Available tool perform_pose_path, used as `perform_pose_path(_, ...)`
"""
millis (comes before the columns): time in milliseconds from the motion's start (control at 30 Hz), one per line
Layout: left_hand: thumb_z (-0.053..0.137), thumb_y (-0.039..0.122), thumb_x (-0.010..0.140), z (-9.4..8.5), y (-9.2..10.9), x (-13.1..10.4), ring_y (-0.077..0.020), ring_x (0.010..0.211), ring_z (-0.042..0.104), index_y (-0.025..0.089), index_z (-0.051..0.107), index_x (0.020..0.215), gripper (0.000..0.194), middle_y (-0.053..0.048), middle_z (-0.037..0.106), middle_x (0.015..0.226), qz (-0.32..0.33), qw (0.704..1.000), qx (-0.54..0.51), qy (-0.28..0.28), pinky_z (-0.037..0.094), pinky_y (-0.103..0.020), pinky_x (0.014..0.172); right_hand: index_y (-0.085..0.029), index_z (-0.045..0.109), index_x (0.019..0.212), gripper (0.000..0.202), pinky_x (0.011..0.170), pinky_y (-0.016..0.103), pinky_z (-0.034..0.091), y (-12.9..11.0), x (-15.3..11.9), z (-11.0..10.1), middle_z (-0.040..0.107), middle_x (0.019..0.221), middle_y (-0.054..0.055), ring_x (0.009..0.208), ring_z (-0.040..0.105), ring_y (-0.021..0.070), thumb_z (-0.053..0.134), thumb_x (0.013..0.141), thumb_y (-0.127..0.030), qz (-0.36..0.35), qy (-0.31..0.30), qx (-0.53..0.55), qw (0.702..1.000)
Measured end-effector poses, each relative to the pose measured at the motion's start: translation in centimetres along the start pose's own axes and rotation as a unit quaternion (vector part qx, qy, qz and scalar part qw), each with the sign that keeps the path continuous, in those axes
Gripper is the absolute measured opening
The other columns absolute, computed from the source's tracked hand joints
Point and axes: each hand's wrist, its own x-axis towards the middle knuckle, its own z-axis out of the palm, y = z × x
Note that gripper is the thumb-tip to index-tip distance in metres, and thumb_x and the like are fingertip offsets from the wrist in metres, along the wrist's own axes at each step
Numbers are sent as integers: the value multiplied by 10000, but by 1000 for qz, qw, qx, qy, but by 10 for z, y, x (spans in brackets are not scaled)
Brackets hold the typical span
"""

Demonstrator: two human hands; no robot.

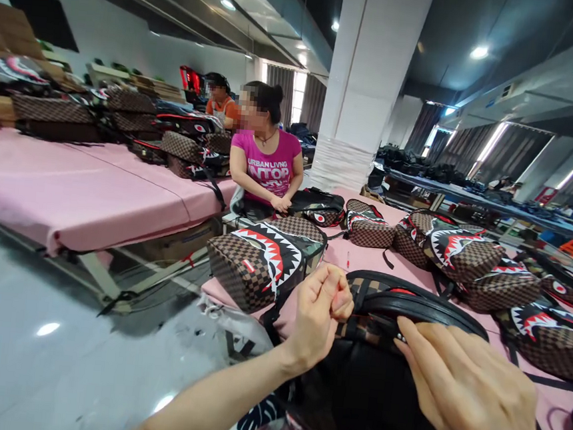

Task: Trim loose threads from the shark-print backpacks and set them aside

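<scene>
A black backpack (352, 381) with brown checkered parts lies right in front of me, its curved black zippered edge facing up. My left hand (321, 305) is closed at the bag's left end, fingers curled tightly; whatever it grips is too small to make out. On the right, my right hand (467, 378) pinches with thumb and forefinger at a small shiny piece by the zipper. Beyond my left hand sits a checkered backpack (267, 260) with a red, white and black shark-mouth print. A thin red pen-like item (348, 259) rests on the pink tabletop (336, 251).
Several shark-print backpacks (464, 250) are piled at the right. Across the table a person in a pink shirt (270, 167) sits with hands near another bag (317, 206). A second pink table (68, 182) with bags stands left, and a white pillar (366, 81) rises behind.
</scene>
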Motion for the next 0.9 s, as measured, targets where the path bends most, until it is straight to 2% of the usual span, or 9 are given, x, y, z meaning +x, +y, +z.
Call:
perform_pose_path(100, 582, 390, 796, -1, -1, -2, -16, 383, 185, 152, 422, 643, 325, 95, 278, 454, 24, 1000, 1, -4, 167, -173, 406, -122, 597, 1025, 208, 615, 302, 401, -1, 7, -4, 672, 848, 77, 666, 588, 161, 483, 854, -160, -31, -24, -12, 999)
perform_pose_path(300, 545, 403, 822, -4, -4, -2, -29, 401, 229, 156, 440, 664, 311, 86, 287, 463, 71, 997, 37, -4, 225, -181, 430, -122, 612, 979, 217, 588, 301, 362, -5, 13, -4, 665, 794, 60, 646, 567, 160, 428, 863, -118, -9, -35, -23, 999)
perform_pose_path(567, 474, 402, 860, -11, -10, -7, -49, 435, 282, 163, 474, 701, 287, 64, 331, 503, 147, 982, 117, -1, 244, -186, 442, -109, 599, 1017, 264, 591, 308, 351, -9, 13, -2, 663, 807, 59, 648, 557, 158, 442, 820, -31, -44, -42, -81, 995)
perform_pose_path(700, 460, 382, 866, -20, 2, -4, -54, 446, 324, 167, 480, 699, 273, 56, 379, 513, 200, 963, 179, 37, 273, -183, 450, -127, 599, 1030, 239, 624, 310, 374, -4, 9, -2, 665, 837, 61, 706, 574, 167, 467, 836, -84, -53, -41, -48, 997)
perform_pose_path(800, 477, 375, 851, -50, 30, -4, -72, 482, 444, 169, 515, 763, 227, 39, 493, 541, 212, 915, 333, 79, 362, -190, 501, -139, 589, 1074, 251, 671, 311, 399, 1, 5, 0, 671, 878, 58, 751, 585, 169, 516, 834, -135, -52, -28, -3, 998)
perform_pose_path(867, 493, 361, 832, -82, 57, -7, -103, 532, 536, 171, 531, 929, 218, 27, 575, 572, 165, 853, 487, 90, 425, -216, 571, -157, 589, 1089, 275, 701, 310, 410, 6, 2, 6, 679, 888, 45, 760, 593, 166, 565, 815, -160, -47, -5, 18, 999)
perform_pose_path(900, 495, 348, 823, -100, 72, -10, -125, 568, 575, 175, 504, 1053, 288, 23, 607, 588, 110, 815, 564, 80, 451, -244, 617, -175, 594, 1089, 286, 715, 307, 416, 10, -1, 10, 683, 888, 33, 757, 597, 161, 590, 803, -177, -38, 11, 31, 999)
